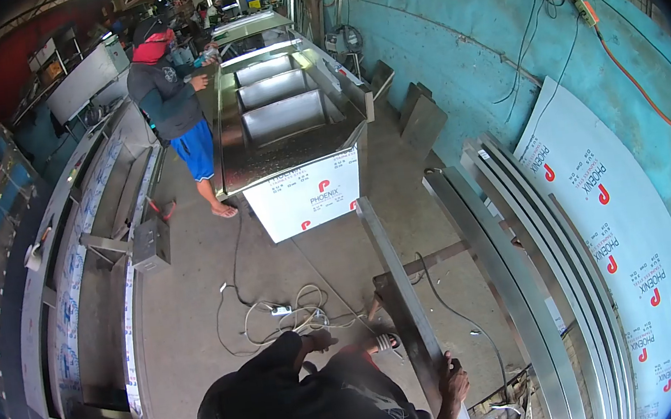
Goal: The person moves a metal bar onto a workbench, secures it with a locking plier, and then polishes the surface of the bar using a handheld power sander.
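My right hand (454,380) is wrapped round the edge of a long metal bar (399,272), low in the view. This bar is silvery and narrow, and it slants up and away toward the wrapped counter. My left hand (318,341) is in front of my dark shirt, fingers stretched out to the right, with nothing visible in it. Just beyond that hand, a coiled pale cable (313,307) with a white power strip (281,310) lies on the floor. Beside the bar, my foot (386,342) shows in a strapped sandal.
A co-worker (173,95) stands at a stainless steel counter (296,149) with several basins. Long steel channels (482,226) and a printed sheet (601,212) line the right. At left lies a long steel frame (70,281). A black cord (454,303) crosses the floor.
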Demonstrator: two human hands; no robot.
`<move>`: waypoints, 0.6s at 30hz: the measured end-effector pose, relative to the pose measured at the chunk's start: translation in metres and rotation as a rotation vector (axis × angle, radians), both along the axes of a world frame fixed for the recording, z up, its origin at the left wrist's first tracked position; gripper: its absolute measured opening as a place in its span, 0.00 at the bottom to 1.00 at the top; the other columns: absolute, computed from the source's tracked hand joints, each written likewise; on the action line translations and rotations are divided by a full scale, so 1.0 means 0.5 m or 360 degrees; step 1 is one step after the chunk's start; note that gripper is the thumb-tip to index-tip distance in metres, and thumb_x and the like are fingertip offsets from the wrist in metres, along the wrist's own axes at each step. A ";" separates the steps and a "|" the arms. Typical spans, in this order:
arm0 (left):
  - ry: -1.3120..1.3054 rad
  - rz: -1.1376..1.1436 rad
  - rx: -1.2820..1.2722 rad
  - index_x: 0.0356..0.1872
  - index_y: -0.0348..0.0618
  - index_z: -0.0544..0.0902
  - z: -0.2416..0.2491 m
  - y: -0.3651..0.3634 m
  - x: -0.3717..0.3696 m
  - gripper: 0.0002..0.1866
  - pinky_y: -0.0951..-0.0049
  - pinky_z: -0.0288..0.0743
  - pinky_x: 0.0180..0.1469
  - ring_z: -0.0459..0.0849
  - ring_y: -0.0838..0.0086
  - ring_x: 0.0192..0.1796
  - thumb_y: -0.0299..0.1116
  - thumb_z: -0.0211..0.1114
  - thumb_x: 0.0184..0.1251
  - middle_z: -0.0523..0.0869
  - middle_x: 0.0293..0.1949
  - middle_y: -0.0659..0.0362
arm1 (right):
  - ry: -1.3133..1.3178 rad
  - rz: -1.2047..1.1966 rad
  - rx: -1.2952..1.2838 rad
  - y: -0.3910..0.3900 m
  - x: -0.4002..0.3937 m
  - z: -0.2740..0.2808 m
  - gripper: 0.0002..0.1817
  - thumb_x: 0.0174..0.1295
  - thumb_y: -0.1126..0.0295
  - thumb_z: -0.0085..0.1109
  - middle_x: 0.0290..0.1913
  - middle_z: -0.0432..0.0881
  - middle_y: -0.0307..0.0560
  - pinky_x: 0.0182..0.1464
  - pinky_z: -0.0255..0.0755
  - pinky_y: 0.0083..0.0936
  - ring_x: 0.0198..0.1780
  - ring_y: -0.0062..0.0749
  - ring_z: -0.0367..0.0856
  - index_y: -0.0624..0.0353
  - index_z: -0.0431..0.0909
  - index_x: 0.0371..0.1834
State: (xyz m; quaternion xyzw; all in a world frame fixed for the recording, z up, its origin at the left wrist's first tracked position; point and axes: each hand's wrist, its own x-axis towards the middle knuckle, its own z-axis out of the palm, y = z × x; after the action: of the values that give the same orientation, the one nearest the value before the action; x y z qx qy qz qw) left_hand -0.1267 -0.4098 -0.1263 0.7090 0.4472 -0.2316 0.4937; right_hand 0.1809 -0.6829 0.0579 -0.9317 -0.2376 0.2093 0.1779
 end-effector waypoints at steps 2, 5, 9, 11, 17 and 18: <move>-0.0007 0.0004 -0.0009 0.38 0.38 0.84 0.003 0.000 0.002 0.30 0.64 0.83 0.41 0.90 0.68 0.33 0.60 0.54 0.69 0.90 0.35 0.54 | -0.0018 0.0001 0.0006 -0.001 0.001 -0.007 0.35 0.70 0.34 0.33 0.40 0.85 0.64 0.50 0.72 0.53 0.47 0.62 0.83 0.51 0.82 0.46; 0.0014 0.0002 0.0007 0.40 0.38 0.84 -0.001 0.001 0.005 0.30 0.64 0.83 0.41 0.90 0.68 0.34 0.60 0.53 0.69 0.90 0.36 0.53 | -0.0040 0.0008 0.0020 -0.001 0.000 -0.004 0.35 0.70 0.34 0.34 0.40 0.85 0.64 0.50 0.72 0.53 0.47 0.61 0.83 0.51 0.83 0.46; 0.0037 -0.0061 0.0017 0.42 0.37 0.84 0.014 -0.001 0.008 0.31 0.64 0.82 0.43 0.90 0.67 0.36 0.60 0.53 0.69 0.90 0.38 0.54 | -0.0026 -0.0019 0.0023 0.002 -0.005 0.015 0.35 0.70 0.34 0.34 0.39 0.85 0.64 0.50 0.73 0.52 0.47 0.62 0.83 0.52 0.83 0.46; 0.0060 -0.0032 -0.0004 0.42 0.37 0.84 0.020 -0.005 0.008 0.31 0.63 0.82 0.44 0.90 0.67 0.37 0.60 0.54 0.68 0.90 0.39 0.54 | -0.0005 -0.0015 0.0030 0.001 -0.007 0.020 0.36 0.70 0.33 0.34 0.39 0.85 0.64 0.50 0.73 0.51 0.47 0.62 0.83 0.52 0.83 0.46; -0.0043 -0.0040 0.0130 0.31 0.38 0.87 0.010 -0.019 -0.009 0.32 0.64 0.83 0.35 0.90 0.69 0.30 0.58 0.47 0.72 0.90 0.30 0.57 | -0.0028 -0.0035 0.0023 0.003 -0.007 0.018 0.36 0.70 0.33 0.34 0.39 0.86 0.62 0.50 0.73 0.50 0.47 0.61 0.83 0.52 0.83 0.47; -0.0056 -0.0036 0.0110 0.31 0.37 0.87 0.015 -0.020 -0.010 0.32 0.64 0.83 0.34 0.90 0.69 0.31 0.58 0.47 0.72 0.90 0.31 0.57 | -0.0026 -0.0026 0.0021 0.003 -0.006 0.018 0.36 0.70 0.33 0.34 0.40 0.86 0.63 0.51 0.73 0.50 0.47 0.61 0.83 0.52 0.83 0.48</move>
State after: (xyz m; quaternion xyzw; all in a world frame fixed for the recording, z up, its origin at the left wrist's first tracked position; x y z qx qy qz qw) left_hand -0.1319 -0.4197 -0.1188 0.7346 0.4380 -0.2091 0.4741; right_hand 0.1777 -0.6815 0.0669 -0.9341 -0.2329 0.1985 0.1839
